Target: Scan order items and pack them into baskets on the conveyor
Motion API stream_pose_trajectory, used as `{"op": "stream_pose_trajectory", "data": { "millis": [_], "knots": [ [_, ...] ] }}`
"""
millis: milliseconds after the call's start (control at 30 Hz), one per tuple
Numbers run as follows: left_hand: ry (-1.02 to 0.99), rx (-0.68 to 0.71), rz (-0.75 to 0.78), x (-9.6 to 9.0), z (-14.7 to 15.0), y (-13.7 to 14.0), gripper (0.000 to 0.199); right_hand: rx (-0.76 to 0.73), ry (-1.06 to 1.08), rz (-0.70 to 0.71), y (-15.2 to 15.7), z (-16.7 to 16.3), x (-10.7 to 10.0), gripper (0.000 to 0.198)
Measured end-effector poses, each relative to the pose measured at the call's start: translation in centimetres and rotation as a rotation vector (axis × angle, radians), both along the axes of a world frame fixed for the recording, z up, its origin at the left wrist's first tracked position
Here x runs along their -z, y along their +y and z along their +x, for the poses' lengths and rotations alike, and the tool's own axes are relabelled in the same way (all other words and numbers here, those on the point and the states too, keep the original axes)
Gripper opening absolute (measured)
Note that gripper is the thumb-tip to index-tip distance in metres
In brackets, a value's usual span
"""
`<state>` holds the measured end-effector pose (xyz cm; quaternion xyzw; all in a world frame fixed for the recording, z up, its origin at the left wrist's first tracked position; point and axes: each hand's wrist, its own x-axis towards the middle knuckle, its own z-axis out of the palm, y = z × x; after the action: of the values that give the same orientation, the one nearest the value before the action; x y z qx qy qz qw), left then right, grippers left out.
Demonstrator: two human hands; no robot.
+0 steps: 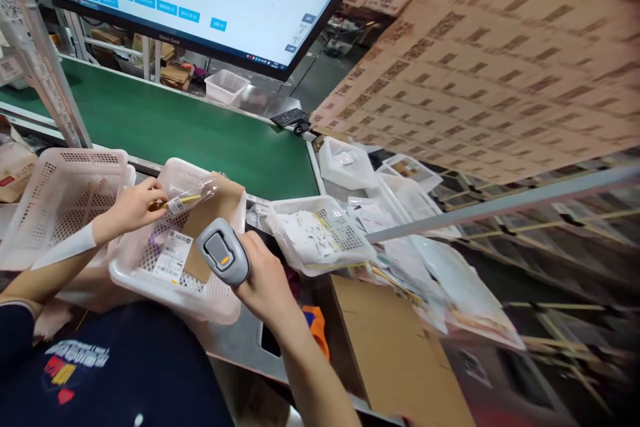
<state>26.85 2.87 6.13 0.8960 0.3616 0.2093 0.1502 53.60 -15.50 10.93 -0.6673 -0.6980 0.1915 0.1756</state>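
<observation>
My left hand [137, 208] pinches one end of a small clear plastic packet [193, 199] with a barcode label and something thin and yellow inside. The packet hangs over a white perforated basket [173, 300]. In my right hand [265, 273] is a grey barcode scanner [223, 252] with an orange button, its head above the basket and turned toward the packet's side. Inside the basket lie a white printed label sheet [173, 255] and a piece of brown cardboard [200, 233]. A strip of white material [67, 245] lies along my left forearm.
Behind the baskets runs a green conveyor belt [200, 137], under a large monitor [200, 7]. Another white basket [65, 207] stands at left. A basket of papers [320, 233] and a cardboard box [395, 347] are at right, below a slanting metal bar [500, 200].
</observation>
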Motion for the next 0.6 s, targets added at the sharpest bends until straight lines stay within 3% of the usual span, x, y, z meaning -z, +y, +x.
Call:
{"op": "stream_pose_trajectory", "data": {
  "millis": [133, 333, 467, 600],
  "knots": [
    [0.110, 0.023, 0.044, -0.7, 1.4, -0.2, 0.025, 0.030, -0.096, -0.086, -1.1, 0.1, -0.1, 0.045],
    [0.380, -0.040, 0.143, -2.1, 3.3, -1.0, 0.024, -0.010, -0.407, -0.212, -1.7, -1.2, -1.3, 0.056],
    [0.509, -0.024, 0.201, -2.5, 3.7, -1.1, 0.028, -0.068, -0.494, -0.215, -2.9, -1.6, -1.9, 0.056],
    [0.493, 0.088, 0.190, -2.6, 3.6, -0.6, 0.023, -0.096, -0.442, -0.176, -3.8, -0.9, -1.7, 0.055]
  ]
}}
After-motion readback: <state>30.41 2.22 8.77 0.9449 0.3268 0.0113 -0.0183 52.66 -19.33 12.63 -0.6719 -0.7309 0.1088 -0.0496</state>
